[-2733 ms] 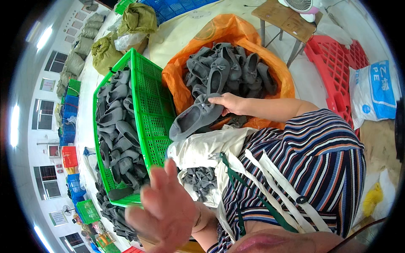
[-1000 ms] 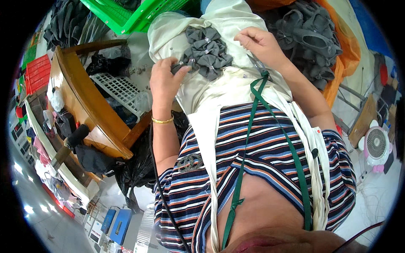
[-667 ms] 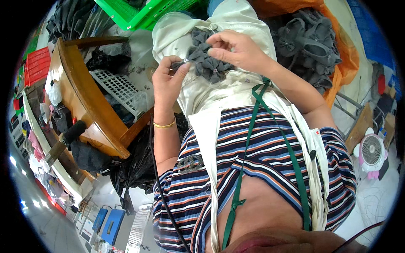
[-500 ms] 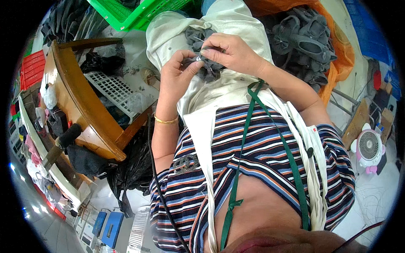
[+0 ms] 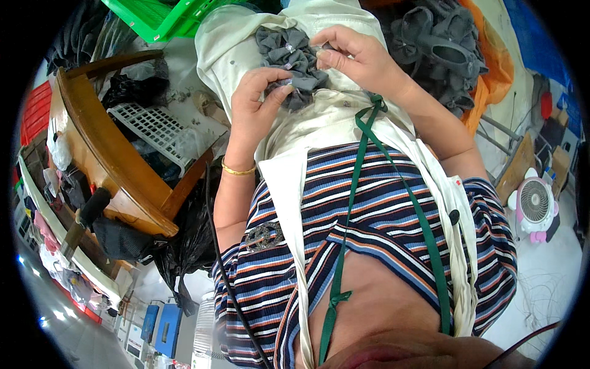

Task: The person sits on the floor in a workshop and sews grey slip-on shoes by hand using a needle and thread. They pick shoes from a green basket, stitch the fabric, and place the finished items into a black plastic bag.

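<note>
A cream apron (image 5: 319, 129) spread over the person's lap carries the work, and a small heap of grey bow pieces (image 5: 289, 55) lies on it near its far edge. Beyond that edge to the right, an orange sack (image 5: 491, 67) holds many more grey bow-trimmed shoe uppers (image 5: 439, 40); to the far left a green plastic crate (image 5: 166, 15) juts in. On the left side stands a brown wooden stool (image 5: 117, 166) with a white slatted plastic tray (image 5: 150, 126) beside it and black bags (image 5: 184, 246) below. A small pink-and-white fan (image 5: 534, 206) sits on the pale floor at the right.

The left hand (image 5: 258, 107) rises from the lap with a gold bangle (image 5: 236, 170) at the wrist, palm turned towards the heap; its thumb and forefinger are pinched together on the near edge of the grey pieces, possibly on a small clear tag, though the view is too coarse to be sure. The right hand (image 5: 356, 58) comes in from the right, forearm angled across the apron, fingers curled and closed on the heap's right side, touching the fabric.
</note>
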Demonstrator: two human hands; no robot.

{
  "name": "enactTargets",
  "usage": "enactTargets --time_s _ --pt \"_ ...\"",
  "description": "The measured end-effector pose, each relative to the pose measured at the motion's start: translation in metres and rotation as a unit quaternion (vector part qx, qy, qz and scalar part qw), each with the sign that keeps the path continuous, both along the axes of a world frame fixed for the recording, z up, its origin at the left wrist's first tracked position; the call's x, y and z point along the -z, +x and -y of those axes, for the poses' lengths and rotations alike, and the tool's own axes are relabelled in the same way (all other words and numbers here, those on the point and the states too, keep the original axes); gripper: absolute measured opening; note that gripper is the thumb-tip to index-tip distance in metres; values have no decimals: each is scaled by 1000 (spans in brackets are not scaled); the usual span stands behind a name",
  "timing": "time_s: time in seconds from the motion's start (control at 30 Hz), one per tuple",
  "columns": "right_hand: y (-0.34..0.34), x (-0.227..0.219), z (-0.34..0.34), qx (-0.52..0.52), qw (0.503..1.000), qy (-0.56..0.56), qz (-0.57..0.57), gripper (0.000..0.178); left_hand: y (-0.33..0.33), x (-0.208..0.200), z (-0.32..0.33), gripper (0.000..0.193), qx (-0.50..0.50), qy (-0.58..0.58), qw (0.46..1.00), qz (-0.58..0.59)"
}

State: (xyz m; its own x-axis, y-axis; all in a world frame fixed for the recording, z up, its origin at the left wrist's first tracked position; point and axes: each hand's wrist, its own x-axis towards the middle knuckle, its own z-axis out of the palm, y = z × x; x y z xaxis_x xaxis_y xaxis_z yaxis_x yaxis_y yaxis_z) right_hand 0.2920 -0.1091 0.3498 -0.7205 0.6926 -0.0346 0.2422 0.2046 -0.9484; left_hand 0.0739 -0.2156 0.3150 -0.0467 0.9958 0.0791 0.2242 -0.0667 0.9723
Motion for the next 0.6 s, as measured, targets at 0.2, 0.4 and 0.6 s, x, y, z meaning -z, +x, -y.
enactTargets --time_s 0.2,0.4,0.6 --pt "3 -7 3 -103 990 -77 59 13 -3 -9 -1 24 32 114 983 -140" --pt "1 -4 1 -144 987 -15 70 17 -3 -13 -3 26 40 130 983 -121" --pt "4 0 -1 -146 987 -28 58 19 -3 -14 -3 28 44 136 983 -119"
